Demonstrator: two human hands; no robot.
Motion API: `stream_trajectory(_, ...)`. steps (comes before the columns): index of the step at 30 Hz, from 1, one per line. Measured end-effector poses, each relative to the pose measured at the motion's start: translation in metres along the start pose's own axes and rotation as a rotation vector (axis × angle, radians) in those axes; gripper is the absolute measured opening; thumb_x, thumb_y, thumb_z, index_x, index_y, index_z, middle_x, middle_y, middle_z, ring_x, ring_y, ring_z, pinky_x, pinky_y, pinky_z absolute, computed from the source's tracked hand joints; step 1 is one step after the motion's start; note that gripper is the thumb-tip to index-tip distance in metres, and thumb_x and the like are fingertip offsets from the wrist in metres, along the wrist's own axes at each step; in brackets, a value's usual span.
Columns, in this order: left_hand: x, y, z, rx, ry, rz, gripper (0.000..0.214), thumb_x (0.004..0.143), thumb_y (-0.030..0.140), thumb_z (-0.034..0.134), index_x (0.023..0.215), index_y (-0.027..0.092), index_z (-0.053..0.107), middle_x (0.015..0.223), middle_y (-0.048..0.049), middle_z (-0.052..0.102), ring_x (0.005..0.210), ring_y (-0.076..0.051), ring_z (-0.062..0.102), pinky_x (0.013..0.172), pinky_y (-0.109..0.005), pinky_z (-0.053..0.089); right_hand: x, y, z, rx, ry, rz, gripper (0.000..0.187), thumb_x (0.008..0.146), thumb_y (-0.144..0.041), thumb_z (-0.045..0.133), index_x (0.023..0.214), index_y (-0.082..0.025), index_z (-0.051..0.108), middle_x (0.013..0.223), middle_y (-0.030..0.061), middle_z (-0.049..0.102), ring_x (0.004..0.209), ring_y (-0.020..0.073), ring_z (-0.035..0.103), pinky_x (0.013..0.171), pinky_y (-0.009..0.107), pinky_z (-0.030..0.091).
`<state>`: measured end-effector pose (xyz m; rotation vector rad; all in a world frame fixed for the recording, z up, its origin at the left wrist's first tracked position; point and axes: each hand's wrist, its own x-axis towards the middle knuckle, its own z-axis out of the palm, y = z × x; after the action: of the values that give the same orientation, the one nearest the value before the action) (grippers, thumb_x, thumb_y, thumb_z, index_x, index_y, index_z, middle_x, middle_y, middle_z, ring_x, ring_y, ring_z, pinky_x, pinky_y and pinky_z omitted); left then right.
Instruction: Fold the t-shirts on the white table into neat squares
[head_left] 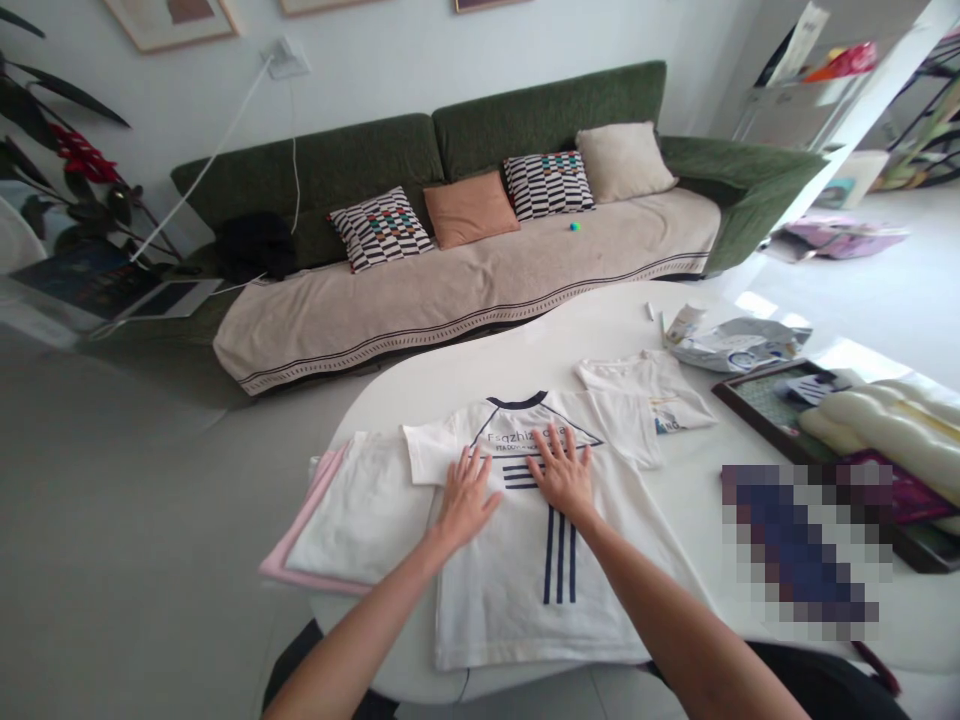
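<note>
A white T-shirt [510, 560] with a navy collar, navy stripes and printed lettering lies spread out on the white table [405, 390]. My left hand [469, 495] rests flat on its left chest area, fingers spread. Pressed on the upper middle, over the lettering and horizontal stripes, is my right hand [562, 472], also with fingers apart. Neither hand grips anything. To the left, folded white cloth [352, 510] sits on top of pink cloth [281, 570], partly under the shirt's sleeve. Another white shirt [637, 380] with a print lies behind the right sleeve.
A dark-rimmed tray [757, 415] holding a cream puffy item [877, 420] stands at the right, with a crumpled silver package [739, 340] behind it. A blurred-out patch covers something at the table's right. Beyond the table is a green sofa [322, 165] with cushions.
</note>
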<state>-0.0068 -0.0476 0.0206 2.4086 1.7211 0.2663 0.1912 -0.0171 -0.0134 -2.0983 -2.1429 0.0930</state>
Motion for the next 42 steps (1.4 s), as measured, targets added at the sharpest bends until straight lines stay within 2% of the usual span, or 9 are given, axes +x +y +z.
stream_trajectory(4,-0.027,0.02,0.027,0.04,0.022,-0.147,0.061,0.082,0.053,0.038,0.137,0.032,0.024,0.147,-0.004,0.016,0.133,-0.032,0.009,0.105,-0.053,0.011,0.001,-0.001,0.0,-0.007,-0.006,-0.001,0.057,0.087,-0.052,0.026,0.139,-0.031,0.016,0.147,0.0014,0.011,0.133,0.0289,-0.002,0.101,0.057,0.004)
stream_trajectory(9,-0.041,0.025,0.026,0.042,0.064,-0.181,0.063,0.08,0.056,0.039,0.137,0.035,0.022,0.147,-0.0031,0.016,0.133,-0.032,0.009,0.105,-0.053,0.01,-0.001,0.001,0.002,-0.042,0.02,-0.033,0.058,0.086,-0.053,0.028,0.139,-0.031,0.018,0.148,0.0026,0.009,0.133,0.0306,-0.001,0.1,0.058,0.006)
stream_trajectory(14,-0.063,0.037,0.027,0.029,0.05,-0.215,0.066,0.078,0.059,0.038,0.137,0.034,0.022,0.147,-0.0055,0.014,0.133,-0.032,0.008,0.104,-0.053,0.01,-0.013,0.006,-0.011,-0.029,-0.119,-0.104,0.057,0.087,-0.052,0.026,0.139,-0.032,0.016,0.148,0.0034,0.008,0.134,0.0289,0.0,0.099,0.059,0.007)
stream_trajectory(19,-0.07,0.039,0.017,0.003,-0.047,-0.205,0.07,0.077,0.06,0.041,0.137,0.03,0.025,0.146,-0.0089,0.016,0.132,-0.035,0.008,0.102,-0.057,0.012,-0.063,-0.003,-0.034,-0.003,-0.112,-0.169,0.06,0.086,-0.044,0.035,0.14,-0.027,0.016,0.148,0.0064,0.005,0.134,0.0266,-0.004,0.1,0.058,0.004)
stream_trajectory(25,-0.112,0.048,0.017,0.008,-0.039,-0.153,0.06,0.083,0.047,0.038,0.137,0.025,0.027,0.146,-0.0098,0.018,0.133,-0.032,0.012,0.103,-0.052,0.019,-0.149,-0.015,-0.012,0.084,-0.109,-0.235,0.056,0.087,-0.047,0.031,0.139,-0.03,0.019,0.148,0.0073,0.009,0.134,0.0277,0.005,0.099,0.055,0.018)
stream_trajectory(32,-0.159,0.045,0.003,0.015,-0.113,-0.146,0.056,0.083,0.043,0.041,0.136,0.03,0.029,0.145,-0.0066,0.02,0.133,-0.028,0.015,0.103,-0.054,0.017,-0.156,-0.026,-0.027,0.08,-0.16,-0.165,0.054,0.086,-0.043,0.037,0.137,-0.028,0.026,0.147,0.0091,0.011,0.133,0.0292,0.007,0.1,0.055,0.015)
stream_trajectory(34,-0.154,0.036,-0.009,-0.058,-0.146,-0.147,0.051,0.08,0.041,0.047,0.13,0.03,0.041,0.141,-0.0068,0.032,0.129,-0.027,0.027,0.102,-0.049,0.022,-0.164,-0.038,-0.04,0.129,-0.168,-0.188,0.056,0.084,-0.04,0.042,0.136,-0.022,0.032,0.146,0.0135,0.014,0.133,0.0306,0.009,0.1,0.053,0.017)
stream_trajectory(38,-0.109,0.0,-0.039,-0.187,-0.13,-0.237,0.031,0.082,0.034,0.045,0.104,0.021,0.063,0.108,-0.0078,0.063,0.104,-0.02,0.055,0.092,-0.03,0.039,-0.207,-0.073,-0.049,0.297,-0.239,-0.465,0.07,0.073,-0.051,0.055,0.133,-0.019,0.036,0.143,0.0153,0.024,0.13,0.0312,0.02,0.101,0.049,0.023)
stream_trajectory(42,-0.048,-0.049,-0.061,-0.159,0.012,-0.358,0.036,0.081,0.025,0.045,0.115,0.014,0.053,0.123,-0.0105,0.052,0.116,-0.019,0.045,0.099,-0.028,0.031,-0.248,-0.102,-0.03,0.286,-0.314,-0.561,0.094,0.061,-0.054,0.065,0.138,-0.017,0.025,0.144,0.0182,0.016,0.13,0.0389,0.01,0.1,0.059,0.014)
